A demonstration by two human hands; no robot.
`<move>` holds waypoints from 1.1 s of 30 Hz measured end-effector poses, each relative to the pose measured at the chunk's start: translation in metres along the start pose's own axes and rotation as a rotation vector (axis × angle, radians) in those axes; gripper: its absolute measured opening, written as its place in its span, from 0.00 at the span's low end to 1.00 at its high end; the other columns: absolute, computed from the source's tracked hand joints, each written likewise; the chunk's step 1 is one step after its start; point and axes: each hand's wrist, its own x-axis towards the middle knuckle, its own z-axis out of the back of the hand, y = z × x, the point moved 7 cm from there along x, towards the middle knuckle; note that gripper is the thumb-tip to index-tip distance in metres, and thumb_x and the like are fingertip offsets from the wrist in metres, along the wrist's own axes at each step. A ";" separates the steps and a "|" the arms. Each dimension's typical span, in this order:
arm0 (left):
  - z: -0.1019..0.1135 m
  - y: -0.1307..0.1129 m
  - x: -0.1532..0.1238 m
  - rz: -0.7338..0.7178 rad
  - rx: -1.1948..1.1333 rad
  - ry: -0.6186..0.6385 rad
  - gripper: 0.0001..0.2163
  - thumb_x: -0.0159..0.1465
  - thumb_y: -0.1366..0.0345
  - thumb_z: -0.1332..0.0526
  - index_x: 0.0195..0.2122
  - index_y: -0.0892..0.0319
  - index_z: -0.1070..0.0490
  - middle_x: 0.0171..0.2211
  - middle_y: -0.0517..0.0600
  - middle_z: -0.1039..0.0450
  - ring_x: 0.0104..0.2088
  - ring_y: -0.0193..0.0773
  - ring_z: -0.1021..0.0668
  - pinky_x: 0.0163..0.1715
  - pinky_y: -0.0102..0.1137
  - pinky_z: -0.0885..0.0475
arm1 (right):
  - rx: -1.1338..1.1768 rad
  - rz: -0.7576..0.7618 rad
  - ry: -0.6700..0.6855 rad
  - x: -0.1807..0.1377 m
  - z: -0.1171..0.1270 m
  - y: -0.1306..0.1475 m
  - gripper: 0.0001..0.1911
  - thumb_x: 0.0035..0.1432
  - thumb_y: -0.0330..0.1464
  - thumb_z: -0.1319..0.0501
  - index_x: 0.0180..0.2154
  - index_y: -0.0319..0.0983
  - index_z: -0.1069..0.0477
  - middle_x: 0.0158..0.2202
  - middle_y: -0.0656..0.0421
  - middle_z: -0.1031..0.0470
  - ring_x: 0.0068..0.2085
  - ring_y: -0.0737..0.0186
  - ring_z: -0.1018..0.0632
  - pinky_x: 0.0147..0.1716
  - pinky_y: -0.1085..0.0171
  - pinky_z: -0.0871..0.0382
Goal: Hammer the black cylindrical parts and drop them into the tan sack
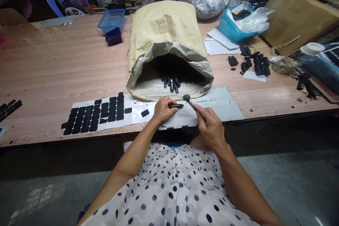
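Observation:
My left hand (164, 109) is closed on a slim black plastic piece (176, 106), held low over a pale grey board (225, 104) along the table's front edge. In my right hand (210, 125) is a small hammer (186, 98) with a rounded dark head and a thin metal shaft. The hammer's head is just beyond the black piece, apart from it. Behind my hands lies a yellow woven sack (164, 21), its mouth facing me. Several similar black pieces (172, 84) show inside its opening; the deeper part is dark.
Left of my hands, a white sheet (128, 119) carries rows of flat black rounded rectangles (86, 118). Black parts (256, 61) are piled at right near a turquoise basket (233, 28) and a cardboard box (299, 14). Blue baskets (111, 21) stand at back left.

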 end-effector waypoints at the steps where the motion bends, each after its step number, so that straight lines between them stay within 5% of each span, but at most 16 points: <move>1: 0.000 0.000 0.000 -0.008 0.013 0.001 0.07 0.55 0.71 0.32 0.36 0.55 0.20 0.37 0.48 0.24 0.45 0.44 0.24 0.47 0.39 0.26 | -0.024 -0.007 -0.014 0.004 0.002 -0.002 0.21 0.71 0.33 0.49 0.56 0.46 0.22 0.37 0.56 0.24 0.39 0.61 0.22 0.36 0.65 0.29; 12: 0.000 -0.002 -0.001 -0.036 0.094 0.016 0.11 0.54 0.72 0.34 0.38 0.54 0.19 0.38 0.49 0.23 0.45 0.46 0.24 0.50 0.42 0.25 | -0.433 -0.159 -0.008 0.045 -0.019 -0.055 0.19 0.64 0.28 0.43 0.49 0.47 0.18 0.34 0.55 0.33 0.34 0.61 0.39 0.32 0.61 0.53; 33: 0.006 -0.004 -0.007 -0.057 -0.031 -0.001 0.10 0.57 0.71 0.32 0.39 0.54 0.17 0.37 0.49 0.24 0.43 0.44 0.24 0.47 0.40 0.26 | -0.447 -0.125 -0.103 0.037 -0.030 -0.054 0.19 0.65 0.28 0.44 0.49 0.47 0.18 0.35 0.53 0.34 0.38 0.57 0.40 0.35 0.60 0.52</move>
